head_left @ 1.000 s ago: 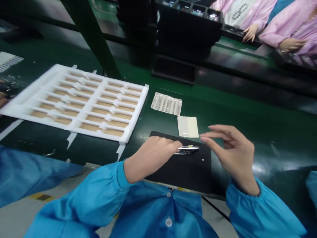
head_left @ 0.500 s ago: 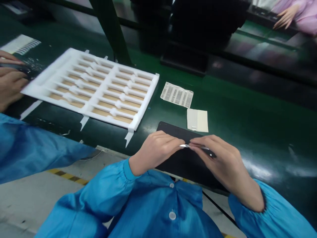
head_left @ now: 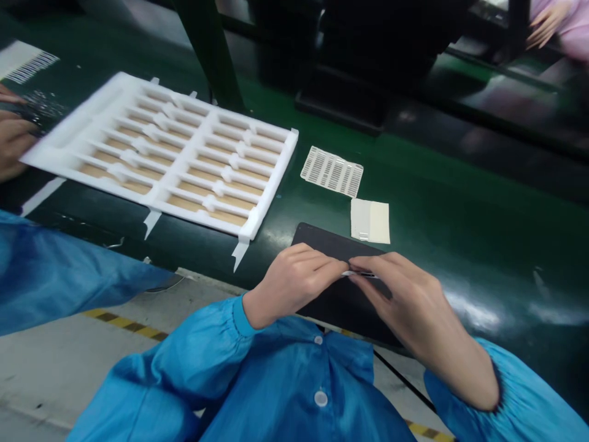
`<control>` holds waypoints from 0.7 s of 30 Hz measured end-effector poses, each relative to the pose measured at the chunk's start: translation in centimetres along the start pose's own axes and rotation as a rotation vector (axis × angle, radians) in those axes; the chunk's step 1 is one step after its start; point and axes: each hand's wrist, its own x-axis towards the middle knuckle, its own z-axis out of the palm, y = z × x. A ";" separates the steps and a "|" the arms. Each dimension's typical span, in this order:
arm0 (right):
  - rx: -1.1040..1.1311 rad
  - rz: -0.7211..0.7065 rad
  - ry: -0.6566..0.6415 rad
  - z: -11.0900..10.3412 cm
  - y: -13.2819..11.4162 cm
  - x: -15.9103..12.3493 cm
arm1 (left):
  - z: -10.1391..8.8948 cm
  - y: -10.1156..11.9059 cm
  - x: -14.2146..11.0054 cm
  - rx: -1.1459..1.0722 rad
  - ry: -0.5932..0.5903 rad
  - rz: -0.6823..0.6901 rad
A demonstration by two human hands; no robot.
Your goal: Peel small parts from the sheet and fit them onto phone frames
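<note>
Over a black mat point(head_left: 326, 307), my left hand point(head_left: 297, 279) and my right hand point(head_left: 405, 294) meet fingertip to fingertip. A small, slim whitish-silver piece point(head_left: 348, 273) shows between them, too small to name. Its left end is pinched in my left fingers, which hide most of that side. The thumb and fingers of my right hand close on the right side, where a thin dark, silvery edge shows; whether this is the same piece I cannot tell. Just beyond the mat lie a cream backing sheet point(head_left: 380, 222) with a few small clear strips and a white sheet of dark strip labels point(head_left: 332, 171).
A white foam tray point(head_left: 154, 199) with long slots stands on the green table point(head_left: 460, 233) to the left, with white tape tabs at its edges. A co-worker's hands point(head_left: 13, 144) work at the far left. A dark post point(head_left: 209, 55) rises behind the tray.
My hands have come slightly closer together, and less of the silvery piece shows between them. The view has shifted a little; the tray and sheets stay put on the table.
</note>
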 end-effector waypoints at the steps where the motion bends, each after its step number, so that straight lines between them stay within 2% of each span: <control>1: 0.016 -0.002 0.012 0.1 0.0 -0.2 | 0.0 0.0 0.0 0.000 -0.003 -0.003; 5: 0.035 -0.036 0.102 0.8 0.5 -1.7 | -0.1 -0.1 -0.1 0.006 -0.015 0.000; 9: -0.079 -0.129 0.097 2.0 1.2 -3.4 | 0.0 -0.1 0.0 -0.006 -0.016 0.014; 12: -0.174 -0.214 0.125 2.6 1.2 -3.8 | -0.1 -0.1 0.1 0.000 -0.030 0.013; 14: -0.136 -0.222 0.197 2.5 1.2 -3.6 | -0.2 0.0 0.1 0.018 -0.044 0.015; 16: -0.005 -0.094 0.322 2.2 2.0 -2.8 | -0.3 0.1 0.3 0.031 -0.063 0.019; 18: 0.126 0.124 0.462 2.0 4.0 -1.4 | -0.3 0.0 0.8 0.015 -0.103 0.017; 19: 0.167 0.218 0.492 2.0 5.5 -0.6 | -0.3 0.0 1.1 -0.006 -0.133 0.016; 20: 0.184 0.271 0.474 2.3 7.0 0.3 | -0.1 -0.2 1.4 -0.032 -0.167 0.013; 21: 0.193 0.276 0.390 2.6 8.6 1.2 | 0.0 -0.4 1.9 -0.060 -0.200 0.004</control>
